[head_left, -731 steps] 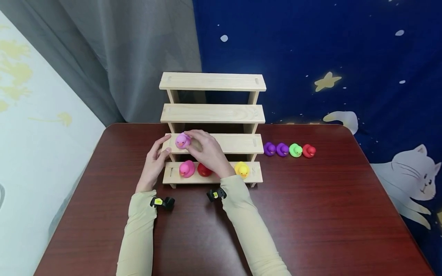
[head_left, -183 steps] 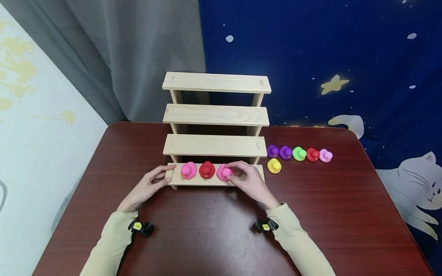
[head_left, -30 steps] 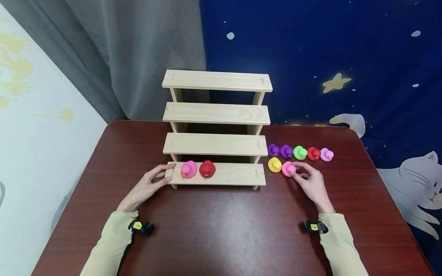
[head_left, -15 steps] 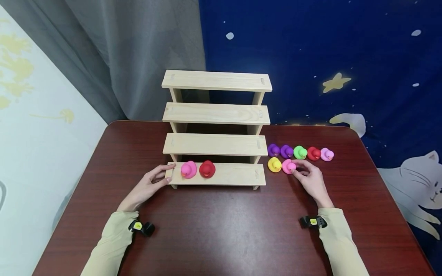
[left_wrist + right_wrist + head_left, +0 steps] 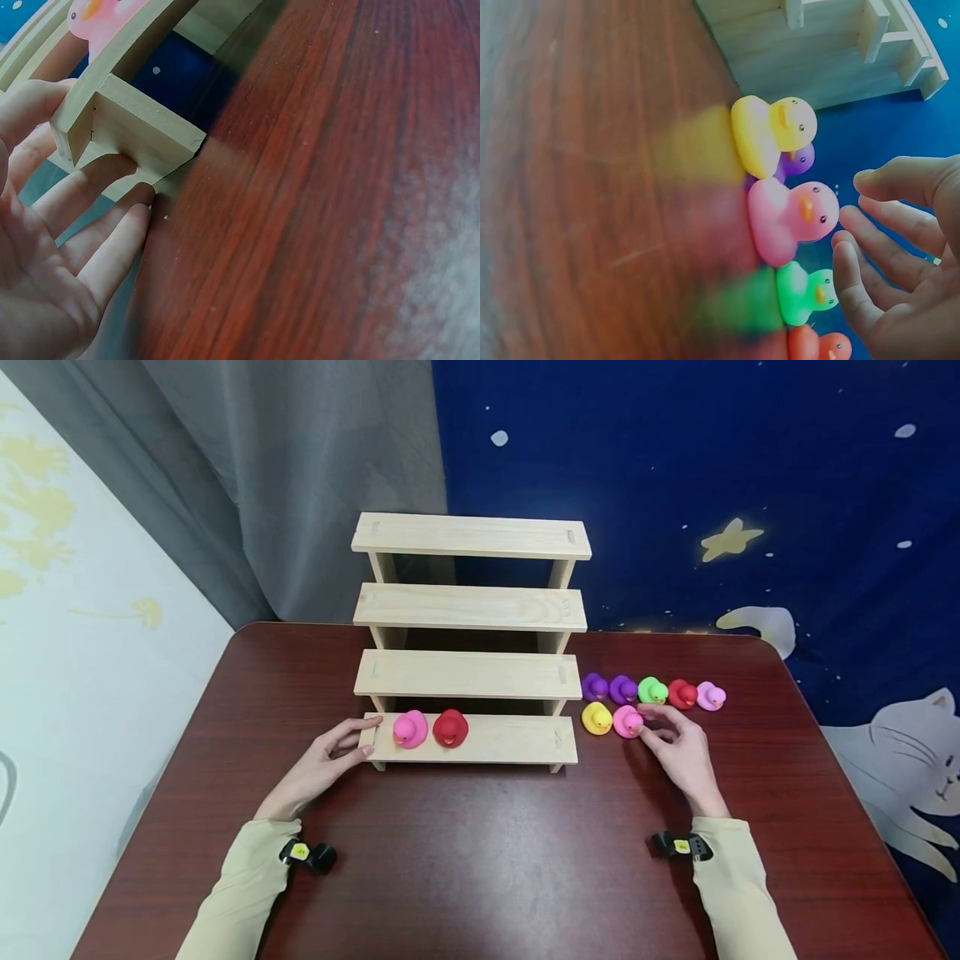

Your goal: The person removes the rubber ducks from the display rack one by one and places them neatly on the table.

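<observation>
A stepped wooden display shelf (image 5: 468, 675) stands on the table. My left hand (image 5: 318, 768) holds the left end of its lowest board between thumb and forefinger. A pink rubber duck (image 5: 410, 728) and a red rubber duck (image 5: 451, 727) sit on that board. Right of the shelf, another pink duck (image 5: 780, 221) stands on the table beside a yellow duck (image 5: 597, 718). My right hand (image 5: 681, 756) is just right of this pink duck. In the right wrist view its fingers are spread and apart from the duck, holding nothing.
Behind the yellow and pink ducks runs a row on the table: two purple ducks (image 5: 622, 689), a green duck (image 5: 652, 691), a red duck (image 5: 682, 694) and a light pink duck (image 5: 711, 696). A grey curtain (image 5: 337, 460) and a blue backdrop (image 5: 645, 485) hang behind the table (image 5: 480, 877).
The light pink, yellow and second pink ducks went from the shelf to the table at right. My right hand has just loosened from the pink duck. My left hand has kept still lately.
</observation>
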Demonstrator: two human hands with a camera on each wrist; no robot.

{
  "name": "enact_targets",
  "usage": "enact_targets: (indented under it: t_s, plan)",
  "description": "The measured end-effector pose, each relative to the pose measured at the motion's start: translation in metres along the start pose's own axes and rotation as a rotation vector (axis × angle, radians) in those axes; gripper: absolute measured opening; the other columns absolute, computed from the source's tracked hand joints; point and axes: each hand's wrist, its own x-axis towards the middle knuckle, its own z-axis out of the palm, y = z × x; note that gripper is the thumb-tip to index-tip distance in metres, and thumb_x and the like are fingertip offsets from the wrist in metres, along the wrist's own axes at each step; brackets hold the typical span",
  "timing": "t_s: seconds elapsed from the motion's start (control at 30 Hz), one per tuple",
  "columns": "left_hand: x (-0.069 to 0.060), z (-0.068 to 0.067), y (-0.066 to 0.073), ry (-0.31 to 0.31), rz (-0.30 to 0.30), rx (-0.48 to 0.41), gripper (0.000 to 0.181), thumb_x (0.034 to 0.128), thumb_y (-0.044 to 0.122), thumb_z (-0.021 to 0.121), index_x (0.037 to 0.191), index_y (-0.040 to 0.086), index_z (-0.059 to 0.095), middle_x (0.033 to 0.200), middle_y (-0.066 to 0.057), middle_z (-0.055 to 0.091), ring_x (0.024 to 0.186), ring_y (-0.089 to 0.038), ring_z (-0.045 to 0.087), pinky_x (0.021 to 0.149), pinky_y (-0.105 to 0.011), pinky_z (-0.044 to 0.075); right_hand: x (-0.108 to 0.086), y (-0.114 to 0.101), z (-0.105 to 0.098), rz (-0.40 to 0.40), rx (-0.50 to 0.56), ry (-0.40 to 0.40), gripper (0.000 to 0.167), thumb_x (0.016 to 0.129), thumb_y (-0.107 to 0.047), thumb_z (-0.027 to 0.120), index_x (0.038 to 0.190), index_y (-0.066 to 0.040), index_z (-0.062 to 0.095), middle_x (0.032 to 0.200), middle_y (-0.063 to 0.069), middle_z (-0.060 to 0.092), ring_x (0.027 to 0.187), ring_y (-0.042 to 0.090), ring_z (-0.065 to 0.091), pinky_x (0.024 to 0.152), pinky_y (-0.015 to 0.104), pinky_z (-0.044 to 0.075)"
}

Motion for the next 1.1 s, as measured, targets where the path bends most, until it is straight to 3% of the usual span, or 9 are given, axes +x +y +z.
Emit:
enact_targets:
  t_s: [0.17, 0.4, 0.77, 1.0, 1.1]
  plan:
    - [0.000, 0.000, -0.001, -0.001, 0.002, 0.000, 0.047, 0.0957, 0.010, 0.061, 0.141, 0.010, 0.048, 0.138, -0.013, 0.052, 0.114, -0.016, 0.058, 0.089, -0.023, 0.045, -0.002, -0.007, -0.001, 0.020, 0.010, -0.007, 0.030, 0.087, -0.001, 0.070, 0.116, 0.004, 0.065, 0.109, 0.020, 0.065, 0.085, 0.005, 0.061, 0.074, 0.012, 0.046]
    - [0.000, 0.000, 0.000, -0.001, -0.014, 0.003, 0.048, 0.0957, 0.012, 0.062, 0.142, 0.012, 0.048, 0.139, -0.012, 0.052, 0.115, -0.016, 0.057, 0.090, -0.022, 0.044, -0.011, -0.059, 0.002, 0.032, 0.034, -0.046, 0.030, 0.086, 0.008, 0.065, 0.116, 0.010, 0.063, 0.109, 0.027, 0.062, 0.080, 0.023, 0.062, 0.072, 0.016, 0.047]
    - [-0.001, 0.000, 0.001, -0.007, -0.022, -0.004, 0.050, 0.0958, 0.013, 0.062, 0.143, 0.012, 0.047, 0.138, -0.013, 0.052, 0.115, -0.016, 0.057, 0.089, -0.022, 0.045, -0.010, -0.082, 0.029, -0.055, 0.096, -0.087, 0.026, 0.083, 0.011, 0.067, 0.110, 0.010, 0.065, 0.105, 0.027, 0.065, 0.081, 0.015, 0.063, 0.076, 0.022, 0.049]
    - [-0.001, 0.000, 0.001, -0.002, -0.020, 0.000, 0.049, 0.0958, 0.013, 0.062, 0.143, 0.012, 0.047, 0.139, -0.011, 0.051, 0.115, -0.016, 0.057, 0.090, -0.022, 0.044, -0.006, -0.092, 0.045, -0.098, 0.243, -0.138, 0.026, 0.083, 0.015, 0.065, 0.108, 0.013, 0.064, 0.108, 0.027, 0.064, 0.084, 0.029, 0.065, 0.077, 0.020, 0.050]
    - [-0.001, -0.001, 0.001, 0.005, -0.021, 0.002, 0.049, 0.0956, 0.013, 0.062, 0.142, 0.012, 0.048, 0.140, -0.010, 0.051, 0.115, -0.015, 0.057, 0.090, -0.022, 0.044, -0.003, -0.095, 0.051, -0.132, 0.281, -0.142, 0.025, 0.082, 0.018, 0.064, 0.106, 0.015, 0.064, 0.106, 0.029, 0.064, 0.085, 0.027, 0.065, 0.078, 0.022, 0.051]
